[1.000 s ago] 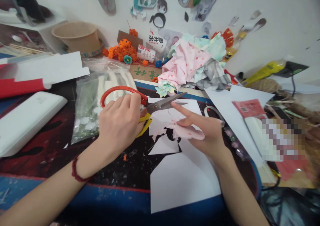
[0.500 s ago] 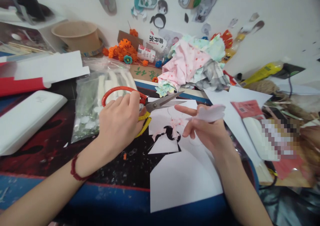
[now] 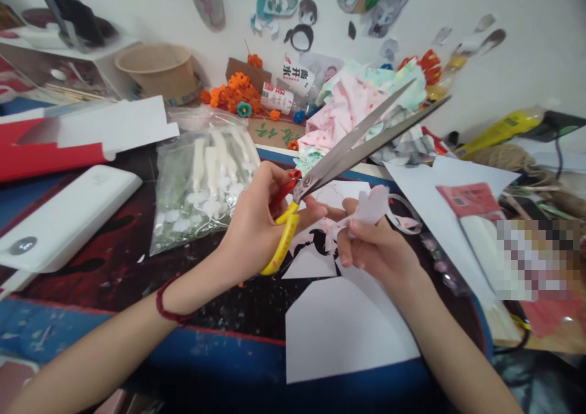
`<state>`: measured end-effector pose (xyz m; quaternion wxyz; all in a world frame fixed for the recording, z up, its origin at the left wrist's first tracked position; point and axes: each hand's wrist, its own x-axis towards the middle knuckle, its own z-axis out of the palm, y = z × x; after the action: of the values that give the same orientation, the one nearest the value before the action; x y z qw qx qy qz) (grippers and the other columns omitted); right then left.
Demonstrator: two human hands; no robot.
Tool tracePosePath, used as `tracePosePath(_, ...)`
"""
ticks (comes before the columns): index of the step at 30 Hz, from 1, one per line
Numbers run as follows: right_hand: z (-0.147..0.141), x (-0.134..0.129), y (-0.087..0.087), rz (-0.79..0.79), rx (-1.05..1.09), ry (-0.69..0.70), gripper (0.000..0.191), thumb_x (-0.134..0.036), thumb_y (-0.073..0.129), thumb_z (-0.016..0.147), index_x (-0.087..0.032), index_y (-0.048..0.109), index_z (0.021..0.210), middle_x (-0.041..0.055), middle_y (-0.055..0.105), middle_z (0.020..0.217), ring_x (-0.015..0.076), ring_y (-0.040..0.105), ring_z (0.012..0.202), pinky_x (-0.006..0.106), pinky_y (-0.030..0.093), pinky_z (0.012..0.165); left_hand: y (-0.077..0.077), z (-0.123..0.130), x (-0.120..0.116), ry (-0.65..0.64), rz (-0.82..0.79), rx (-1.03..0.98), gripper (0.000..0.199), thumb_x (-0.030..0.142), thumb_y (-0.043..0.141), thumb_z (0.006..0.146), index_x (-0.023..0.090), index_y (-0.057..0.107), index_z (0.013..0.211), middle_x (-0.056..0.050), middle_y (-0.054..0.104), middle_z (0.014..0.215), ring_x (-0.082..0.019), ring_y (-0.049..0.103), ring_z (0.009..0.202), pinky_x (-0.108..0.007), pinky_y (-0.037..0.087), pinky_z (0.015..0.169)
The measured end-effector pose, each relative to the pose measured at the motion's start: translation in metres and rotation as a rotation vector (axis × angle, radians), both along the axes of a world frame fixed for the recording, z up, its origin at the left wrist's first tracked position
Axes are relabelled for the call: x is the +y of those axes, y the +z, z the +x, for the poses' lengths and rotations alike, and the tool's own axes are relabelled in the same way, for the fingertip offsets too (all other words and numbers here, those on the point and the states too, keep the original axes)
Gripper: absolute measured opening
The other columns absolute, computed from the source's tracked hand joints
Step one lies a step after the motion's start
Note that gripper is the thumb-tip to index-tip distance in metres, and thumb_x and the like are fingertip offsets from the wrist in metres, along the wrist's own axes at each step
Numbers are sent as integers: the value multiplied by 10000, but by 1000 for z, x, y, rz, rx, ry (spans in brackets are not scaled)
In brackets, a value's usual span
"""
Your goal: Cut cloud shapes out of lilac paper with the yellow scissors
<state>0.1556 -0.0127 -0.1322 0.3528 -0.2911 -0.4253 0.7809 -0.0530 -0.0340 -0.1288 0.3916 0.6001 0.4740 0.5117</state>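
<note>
My left hand [image 3: 259,221] is closed round the scissors [image 3: 307,181], which have one red and one yellow handle. Their long metal blades point up and to the right, parted at the tips. Between the fingers of my right hand [image 3: 384,246] is a small pale, wavy-edged paper cutout [image 3: 372,207]. The left fingertips reach close to the right ones beside the cutout; whether they touch it I cannot tell. Below the hands lie pink-and-white scraps [image 3: 327,237] and a white paper sheet [image 3: 343,334] on the dark mat.
A clear plastic bag [image 3: 201,188] of pale pieces lies to the left, beside a white power bank [image 3: 68,218]. Crumpled pink cloth [image 3: 343,112] and orange flowers [image 3: 238,90] sit at the back. Roll of clear tape [image 3: 405,214] and a red packet [image 3: 469,200] are on the right.
The scissors have swung upward and come nearer, their blades now rising past the cloth. My left hand has moved right, toward my right hand, which still holds the paper cutout. The view has shifted slightly.
</note>
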Motion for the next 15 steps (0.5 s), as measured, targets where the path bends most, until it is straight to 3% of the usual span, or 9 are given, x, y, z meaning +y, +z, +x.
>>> tracePosePath(7, 5, -1, 2, 36, -12, -69, 123, -327, 804, 785, -237, 725, 760, 38, 809, 1167, 48, 618, 412, 152, 407, 315, -8, 0, 6, 2, -10, 178, 376, 288, 733, 806, 240, 374, 907, 7, 654, 844, -119, 544, 629, -275, 371, 543)
tracePosePath(12, 4, 0, 4, 44, -70, -135, 181, -327, 820, 757, -205, 696, 709, 65, 819, 1126, 53, 583, 384, 174, 390, 304, -9, 1, 7, 105, 42, 257, 404, 292, 739, 783, 246, 350, 885, 62, 585, 719, -89, 474, 519, -238, 340, 485)
tracePosePath(15, 3, 0, 3, 44, -65, -152, 149, -295, 811, 770, -202, 702, 729, 60, 819, 1109, 61, 615, 421, 182, 429, 345, -10, 2, 8, 105, 93, 287, 382, 231, 721, 783, 246, 357, 898, 57, 592, 766, -83, 489, 540, -229, 355, 499)
